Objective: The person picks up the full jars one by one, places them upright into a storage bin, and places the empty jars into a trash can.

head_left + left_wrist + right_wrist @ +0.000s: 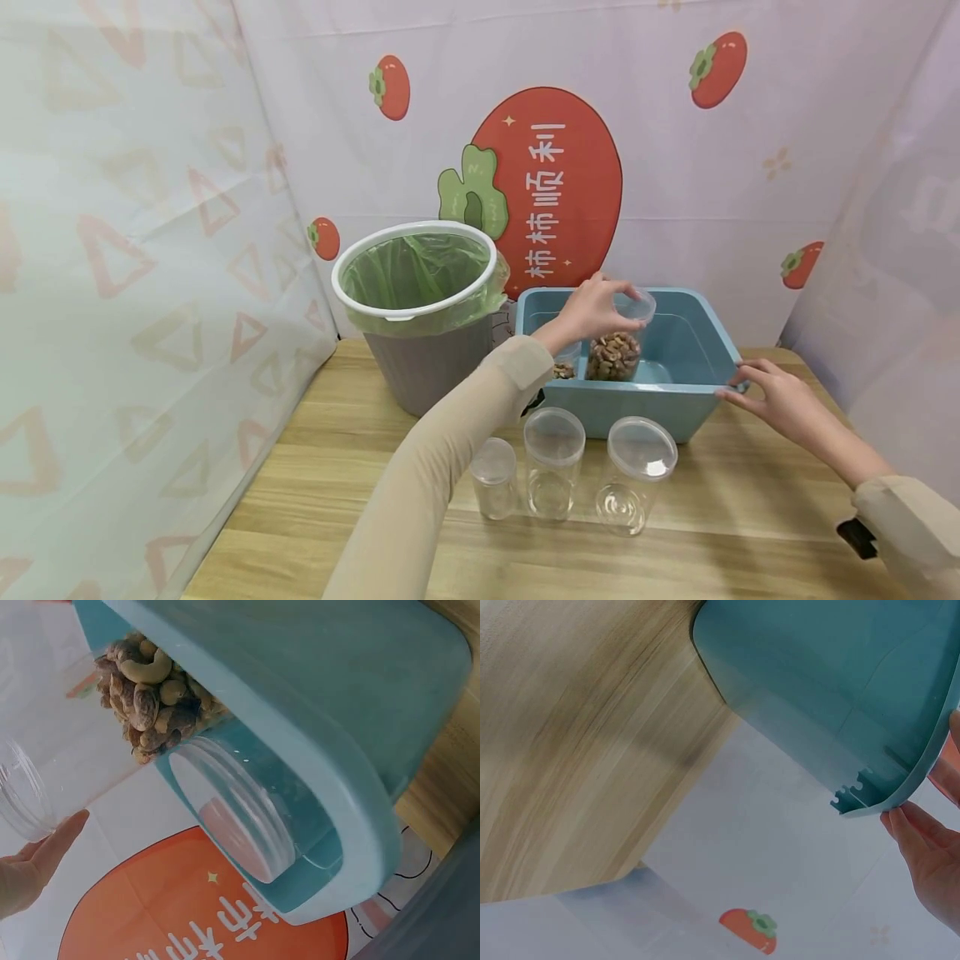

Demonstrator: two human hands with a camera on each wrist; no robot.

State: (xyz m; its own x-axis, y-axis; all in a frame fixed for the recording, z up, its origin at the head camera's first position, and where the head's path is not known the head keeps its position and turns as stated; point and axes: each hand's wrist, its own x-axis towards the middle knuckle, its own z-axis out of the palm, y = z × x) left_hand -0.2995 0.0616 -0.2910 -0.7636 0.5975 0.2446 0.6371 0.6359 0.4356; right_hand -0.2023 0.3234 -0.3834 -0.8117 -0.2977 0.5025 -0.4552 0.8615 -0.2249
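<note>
A clear jar of mixed nuts [613, 357] stands upright within the blue plastic bin [660, 410]. My left hand [595, 310] reaches over the bin's front rim and grips that jar around its lidded top, thumb on the near side. In the left wrist view, cashews and other nuts fill the jar's lower part. Beside it in the bin sits a second lidded jar [232, 810], with some nuts showing at its bottom in the head view. My right hand [776, 402] pinches the bin's rim at the front right corner, thumb outside.
Three empty lidded clear jars, a small one [495, 479], a middle one [553, 467] and a wide one [636, 475], line up before the bin. Left of it stands a grey trash can [431, 367] with a green liner. Printed cloth walls [660, 167] enclose the wooden table [315, 500].
</note>
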